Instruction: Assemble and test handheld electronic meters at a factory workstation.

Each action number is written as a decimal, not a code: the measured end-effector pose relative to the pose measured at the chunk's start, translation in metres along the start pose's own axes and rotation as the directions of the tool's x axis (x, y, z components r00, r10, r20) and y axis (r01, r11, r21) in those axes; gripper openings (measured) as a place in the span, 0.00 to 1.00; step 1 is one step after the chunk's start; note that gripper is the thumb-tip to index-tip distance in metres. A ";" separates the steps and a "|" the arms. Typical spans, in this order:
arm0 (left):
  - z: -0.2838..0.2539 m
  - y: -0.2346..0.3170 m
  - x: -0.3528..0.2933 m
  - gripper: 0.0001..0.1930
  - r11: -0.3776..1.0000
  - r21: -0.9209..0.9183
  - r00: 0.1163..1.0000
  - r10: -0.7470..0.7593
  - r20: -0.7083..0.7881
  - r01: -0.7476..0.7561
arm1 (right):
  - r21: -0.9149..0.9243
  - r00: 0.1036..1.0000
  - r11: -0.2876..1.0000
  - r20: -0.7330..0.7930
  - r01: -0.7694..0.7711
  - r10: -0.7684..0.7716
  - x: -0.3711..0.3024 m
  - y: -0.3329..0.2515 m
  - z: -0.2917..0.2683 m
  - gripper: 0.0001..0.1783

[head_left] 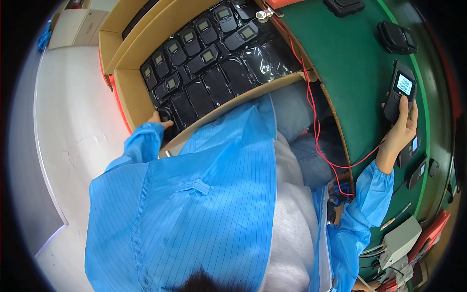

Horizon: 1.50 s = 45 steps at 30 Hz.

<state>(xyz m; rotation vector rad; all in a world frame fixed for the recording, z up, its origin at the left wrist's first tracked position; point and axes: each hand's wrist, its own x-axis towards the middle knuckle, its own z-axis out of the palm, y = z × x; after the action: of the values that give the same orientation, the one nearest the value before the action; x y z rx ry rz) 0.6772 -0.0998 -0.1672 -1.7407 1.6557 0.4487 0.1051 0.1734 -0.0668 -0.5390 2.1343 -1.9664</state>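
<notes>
In my right hand (pixel 403 134) is a black handheld meter (pixel 392 103) with a lit screen, its thumb lying on the front below the display. My left hand (pixel 160 119) reaches into a cardboard carton (pixel 132 95) at its near left corner. Its fingers close around the end of a black device (pixel 166 114) there, mostly hidden by the hand and its neighbours. Rows of similar black meters (pixel 190 41) with blank grey screens fill a black tray in the carton. Several pockets near me show only black surfaces.
A green mat (pixel 335 63) covers the bench at right, with more black devices (pixel 396 38) along it. A red cable (pixel 315 112) hangs from a metal clip (pixel 265 15) across the carton's corner. A pale grey box (pixel 401 241) with wires stands at lower right.
</notes>
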 end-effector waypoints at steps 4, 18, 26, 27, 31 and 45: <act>0.052 -0.001 0.009 0.50 0.983 -0.161 0.960 0.042 -0.276 -0.089 | -0.008 1.000 1.000 0.000 -0.010 0.010 -0.001 0.001 -0.001 0.21; -0.025 0.026 0.018 0.50 0.807 0.081 0.640 0.520 -0.565 -0.585 | -0.033 0.997 0.998 -0.059 0.050 -0.052 0.000 0.011 -0.003 0.24; -0.054 0.046 0.082 0.54 0.841 0.206 0.770 0.541 -0.338 -0.501 | 0.119 0.996 0.992 -0.085 0.034 -0.024 0.002 0.006 -0.005 0.25; -0.056 0.049 0.083 0.55 0.820 0.179 0.748 0.571 -0.339 -0.544 | 0.137 0.997 0.990 -0.071 0.021 -0.012 0.002 0.005 -0.005 0.25; -0.061 0.056 0.078 0.55 0.744 0.162 0.685 0.663 -0.303 -0.648 | 0.155 0.999 0.987 -0.041 0.031 -0.025 0.001 0.005 -0.009 0.26; -0.273 0.304 -0.123 0.47 -0.055 0.079 -0.088 0.855 -0.512 -0.995 | 0.118 0.995 0.993 -0.103 0.000 0.012 0.003 0.003 -0.019 0.29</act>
<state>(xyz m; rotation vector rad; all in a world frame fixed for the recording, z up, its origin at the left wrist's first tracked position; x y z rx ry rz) 0.3101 -0.1813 0.0355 -0.2823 3.2347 1.1085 0.0946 0.1898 -0.0676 -0.4182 2.0585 -2.1446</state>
